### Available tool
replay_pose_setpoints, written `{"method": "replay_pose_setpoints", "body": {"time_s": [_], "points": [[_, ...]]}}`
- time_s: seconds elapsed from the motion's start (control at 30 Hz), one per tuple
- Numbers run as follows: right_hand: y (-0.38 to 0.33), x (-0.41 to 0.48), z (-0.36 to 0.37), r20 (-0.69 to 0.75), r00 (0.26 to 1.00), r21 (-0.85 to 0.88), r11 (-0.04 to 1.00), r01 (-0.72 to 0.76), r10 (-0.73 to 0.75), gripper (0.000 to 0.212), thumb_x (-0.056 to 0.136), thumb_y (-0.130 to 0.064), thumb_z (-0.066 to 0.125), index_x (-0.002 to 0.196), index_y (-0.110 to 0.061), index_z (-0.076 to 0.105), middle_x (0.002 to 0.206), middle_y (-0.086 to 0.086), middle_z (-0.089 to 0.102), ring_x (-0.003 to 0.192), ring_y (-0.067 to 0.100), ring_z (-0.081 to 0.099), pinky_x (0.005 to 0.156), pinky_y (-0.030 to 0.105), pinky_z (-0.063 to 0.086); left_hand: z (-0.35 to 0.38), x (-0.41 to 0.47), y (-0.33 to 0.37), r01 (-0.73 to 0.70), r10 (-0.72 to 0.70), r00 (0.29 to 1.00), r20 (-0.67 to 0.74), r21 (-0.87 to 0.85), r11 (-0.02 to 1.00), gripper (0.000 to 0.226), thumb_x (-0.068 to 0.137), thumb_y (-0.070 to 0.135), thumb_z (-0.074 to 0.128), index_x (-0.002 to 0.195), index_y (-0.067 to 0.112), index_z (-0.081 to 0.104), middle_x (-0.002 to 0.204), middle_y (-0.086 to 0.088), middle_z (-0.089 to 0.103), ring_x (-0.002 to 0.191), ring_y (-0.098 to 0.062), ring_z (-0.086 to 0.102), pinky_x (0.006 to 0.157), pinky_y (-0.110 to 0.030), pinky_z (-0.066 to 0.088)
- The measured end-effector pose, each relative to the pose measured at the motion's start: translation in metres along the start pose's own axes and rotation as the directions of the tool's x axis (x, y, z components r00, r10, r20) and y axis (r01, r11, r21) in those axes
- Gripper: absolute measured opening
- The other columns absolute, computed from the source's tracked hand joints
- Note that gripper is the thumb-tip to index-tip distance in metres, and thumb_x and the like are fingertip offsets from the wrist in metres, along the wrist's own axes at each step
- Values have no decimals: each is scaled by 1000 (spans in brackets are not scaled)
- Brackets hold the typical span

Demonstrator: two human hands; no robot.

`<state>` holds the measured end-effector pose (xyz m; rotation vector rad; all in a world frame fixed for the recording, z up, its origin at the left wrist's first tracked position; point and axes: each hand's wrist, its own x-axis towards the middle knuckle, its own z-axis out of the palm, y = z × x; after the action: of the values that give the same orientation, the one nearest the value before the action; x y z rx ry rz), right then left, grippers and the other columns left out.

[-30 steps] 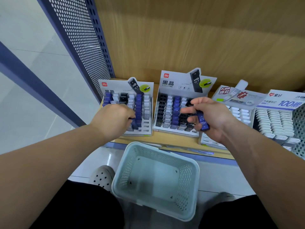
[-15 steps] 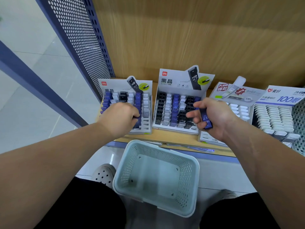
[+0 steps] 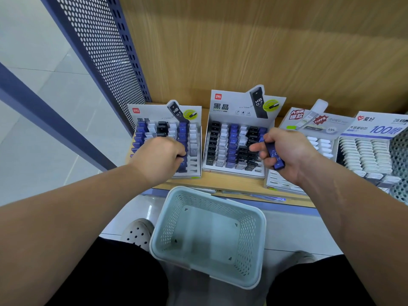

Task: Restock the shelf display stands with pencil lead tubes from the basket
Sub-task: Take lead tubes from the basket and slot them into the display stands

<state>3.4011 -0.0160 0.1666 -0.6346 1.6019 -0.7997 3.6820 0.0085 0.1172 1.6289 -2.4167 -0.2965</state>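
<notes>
I have a blue lead tube (image 3: 274, 154) marked 0.7 clenched in the right hand (image 3: 287, 151), fingers wrapped round it and thumb (image 3: 256, 147) stretched toward the stands. The tube sits tilted in the fist just right of the middle display stand (image 3: 231, 102), above that stand's front right corner. That stand carries columns of black, white and blue tubes under an HB 0.7 header card.

My left hand (image 3: 159, 157) is over the left display stand (image 3: 152, 111), knuckles up, fingers curled down onto the blue column near its right side. I cannot tell from here whether those fingers pinch a tube or only press on the row; the fingertips are hidden under the hand.

Both stands rest on the wooden shelf (image 3: 231, 184), against a wood-grain back panel (image 3: 242, 51). Further right stand two boxes of white tubes (image 3: 364, 151). A perforated blue panel (image 3: 106, 51) closes the shelf's left end. The pale green basket (image 3: 167, 228) sits below the shelf edge, between the person's knees, with a grey shoe (image 3: 138, 233) just left of it.
</notes>
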Motion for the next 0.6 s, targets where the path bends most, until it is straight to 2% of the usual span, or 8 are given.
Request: {"method": "replay_pose_setpoints", "body": {"time_s": [0.2,0.33,0.47,0.53,0.6], "points": [[3,1,-1,24,999,-44,998,42,-41,11,93,1,56,103,-4,55,77,16,64,52,16,51,40,21,33,0,-3,0,34,-38,998,-57,-69,997,5,82,9,73,86,9,77,82,-8,73,75,-30,67,68,-38,55],[2,-3,1,81,996,-67,997,38,-32,4,98,-10,64,99,-11,68,84,10,76,55,13,67,42,18,43,13,-6,-6,22,-24,998,66,34,999,8,83,12,66,79,11,73,79,-6,69,76,-30,64,64,-40,54],[0,-1,1,78,997,-52,998,26,-22,10,99,-17,63,103,-16,72,83,8,76,47,10,58,37,15,30,17,-6,-4,-11,7,1000,26,165,986,9,80,10,71,73,15,74,78,-4,60,62,-30,60,49,-38,51],[-2,2,-2,28,999,6,999,32,-32,17,98,-11,57,106,-11,72,84,10,68,42,10,52,35,15,26,14,-4,0,-30,21,999,39,231,973,14,70,5,81,66,16,73,73,-4,55,50,-28,54,39,-31,43],[-4,6,-8,-25,999,63,997,42,-41,25,96,-4,48,108,-7,69,86,12,62,44,11,48,35,16,26,13,-3,2,-35,15,997,71,285,958,22,61,1,86,61,16,71,69,-3,51,44,-26,49,37,-24,31]]}}
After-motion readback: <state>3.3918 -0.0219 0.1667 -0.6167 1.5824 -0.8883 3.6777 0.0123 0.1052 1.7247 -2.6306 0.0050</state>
